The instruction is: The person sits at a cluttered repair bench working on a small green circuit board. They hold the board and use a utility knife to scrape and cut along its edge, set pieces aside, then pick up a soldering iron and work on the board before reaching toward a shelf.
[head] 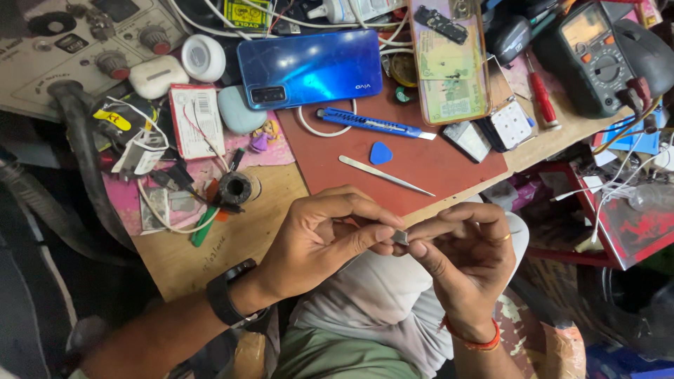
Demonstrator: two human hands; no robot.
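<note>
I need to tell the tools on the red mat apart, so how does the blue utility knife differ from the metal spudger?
The blue utility knife is thick, blue-bodied and lies nearer the blue phone. The metal spudger is thin, bare silver, tapers to a point, and lies nearer the hands. Both are long, lie flat on the red mat, and slant down to the right, untouched.

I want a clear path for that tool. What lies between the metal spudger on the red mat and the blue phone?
In the head view, a blue triangular pick and a blue utility knife lie between the metal spudger and the blue phone.
</note>
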